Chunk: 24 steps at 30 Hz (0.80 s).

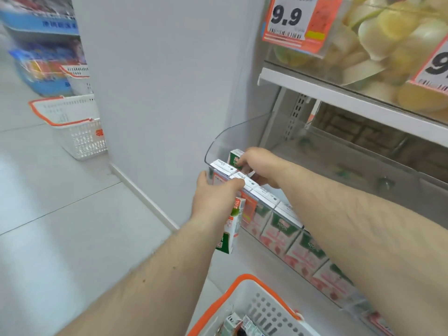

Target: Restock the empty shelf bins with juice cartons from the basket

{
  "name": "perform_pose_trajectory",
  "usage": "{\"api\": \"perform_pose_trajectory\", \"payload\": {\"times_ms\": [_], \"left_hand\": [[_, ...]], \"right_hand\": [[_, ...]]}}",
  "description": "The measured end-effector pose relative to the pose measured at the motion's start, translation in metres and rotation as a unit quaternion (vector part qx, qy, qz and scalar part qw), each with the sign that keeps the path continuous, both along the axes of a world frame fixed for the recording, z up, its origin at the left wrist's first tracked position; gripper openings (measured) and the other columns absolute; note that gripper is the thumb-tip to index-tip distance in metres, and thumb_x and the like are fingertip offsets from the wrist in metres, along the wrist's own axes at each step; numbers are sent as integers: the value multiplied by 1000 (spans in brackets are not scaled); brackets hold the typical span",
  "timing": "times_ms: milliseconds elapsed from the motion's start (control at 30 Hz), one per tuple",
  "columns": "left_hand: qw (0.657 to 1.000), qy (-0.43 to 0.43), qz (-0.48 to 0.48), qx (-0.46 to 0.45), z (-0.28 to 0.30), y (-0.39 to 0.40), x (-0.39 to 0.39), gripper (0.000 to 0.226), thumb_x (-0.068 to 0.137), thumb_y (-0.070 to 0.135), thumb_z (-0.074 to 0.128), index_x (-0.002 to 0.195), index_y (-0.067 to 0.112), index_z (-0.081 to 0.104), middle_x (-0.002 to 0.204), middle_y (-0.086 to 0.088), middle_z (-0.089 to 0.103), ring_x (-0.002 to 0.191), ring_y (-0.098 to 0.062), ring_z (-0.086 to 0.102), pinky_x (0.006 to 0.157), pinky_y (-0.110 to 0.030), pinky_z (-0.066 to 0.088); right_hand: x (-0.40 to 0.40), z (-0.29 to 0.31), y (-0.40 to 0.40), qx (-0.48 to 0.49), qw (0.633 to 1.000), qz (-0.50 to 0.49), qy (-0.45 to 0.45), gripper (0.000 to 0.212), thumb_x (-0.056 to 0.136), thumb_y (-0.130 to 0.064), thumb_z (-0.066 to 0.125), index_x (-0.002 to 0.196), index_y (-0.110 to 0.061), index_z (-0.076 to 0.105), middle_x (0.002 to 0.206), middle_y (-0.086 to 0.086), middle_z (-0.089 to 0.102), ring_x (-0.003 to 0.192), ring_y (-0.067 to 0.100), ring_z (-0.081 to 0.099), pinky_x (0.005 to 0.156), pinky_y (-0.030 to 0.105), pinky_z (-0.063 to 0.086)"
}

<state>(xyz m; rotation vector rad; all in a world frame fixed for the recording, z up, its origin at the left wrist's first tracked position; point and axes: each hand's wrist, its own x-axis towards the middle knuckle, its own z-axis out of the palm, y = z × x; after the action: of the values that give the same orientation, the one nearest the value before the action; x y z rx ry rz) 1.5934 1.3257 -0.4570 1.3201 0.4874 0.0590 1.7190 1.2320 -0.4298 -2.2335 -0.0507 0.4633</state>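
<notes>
Cutting off at the bottom edge, basket (244, 309) shows only its orange rim and a few blurred cartons inside. Left hand (213, 202) grips a white-and-green juice carton (230, 229), hanging just outside the clear shelf bin (218, 144). Right hand (257, 166) pinches a second carton (236, 157) inside the bin, fingertips hidden; print illegible.
</notes>
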Motion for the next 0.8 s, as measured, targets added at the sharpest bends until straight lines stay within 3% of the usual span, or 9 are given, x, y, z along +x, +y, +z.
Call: {"api": "perform_pose_trajectory", "payload": {"times_ms": [100, 200, 267, 400, 533, 633, 733, 800], "left_hand": [[1000, -6, -2, -10, -3, -1, 3, 32, 75, 26, 69, 103, 32, 53, 85, -1, 74, 66, -24, 73, 72, -43, 60], [1000, -6, -8, -15, -3, -1, 2, 35, 74, 28, 69, 104, 35, 52, 83, 1, 75, 68, -24, 74, 77, -49, 59], [1000, -3, -14, -20, -3, 0, 2, 38, 76, 27, 70, 109, 35, 52, 80, 2, 75, 67, -23, 74, 78, -50, 59], [999, -3, -24, -29, -1, 3, -1, 40, 81, 27, 71, 114, 36, 50, 75, 6, 75, 67, -20, 74, 77, -45, 60], [999, 10, -33, -31, -3, 4, 0, 60, 81, 32, 71, 132, 39, 41, 87, 3, 75, 70, -21, 74, 78, -49, 59], [998, 28, -27, -50, 3, 4, -5, 72, 85, 37, 70, 144, 36, 29, 87, 1, 70, 72, -21, 73, 73, -43, 58], [999, 41, 10, -33, 10, 6, -12, 74, 88, 47, 63, 145, 20, 23, 83, 0, 60, 72, -19, 65, 62, -31, 50], [998, 34, 50, -33, 18, 7, -16, 64, 89, 44, 59, 141, 19, 28, 84, -1, 62, 71, -21, 66, 64, -32, 52]], "right_hand": [[-2, 2, -3, 96, 994, -17, 58, 19, 84, -19, 49, 74, -8, 60, 65, 9, 60, 48, 22, 51, 54, 29, 44], [-4, 1, -4, 121, 990, -13, 76, 20, 81, -13, 48, 72, -7, 65, 69, 12, 65, 49, 24, 54, 56, 30, 47], [-4, -2, -3, 122, 987, -19, 98, 19, 83, -18, 51, 80, -7, 66, 75, 12, 64, 58, 27, 57, 66, 36, 50], [-1, -6, -3, 125, 982, -32, 134, 25, 91, -26, 51, 90, -8, 67, 73, 7, 63, 63, 25, 60, 71, 36, 52], [1, -3, -6, 126, 976, -9, 177, 38, 94, -31, 50, 116, -6, 69, 94, 8, 66, 84, 28, 63, 85, 40, 52], [-2, -2, -4, 104, 973, 7, 205, 42, 94, -39, 51, 117, -8, 68, 97, 7, 65, 85, 27, 62, 80, 37, 53], [-12, 4, -2, 30, 988, 4, 154, 47, 92, -55, 49, 100, -13, 68, 94, 3, 69, 81, 24, 65, 81, 38, 51], [-21, 10, -3, -43, 998, 1, 55, 50, 91, -62, 46, 107, -17, 63, 106, 1, 66, 90, 20, 61, 88, 41, 45]]}}
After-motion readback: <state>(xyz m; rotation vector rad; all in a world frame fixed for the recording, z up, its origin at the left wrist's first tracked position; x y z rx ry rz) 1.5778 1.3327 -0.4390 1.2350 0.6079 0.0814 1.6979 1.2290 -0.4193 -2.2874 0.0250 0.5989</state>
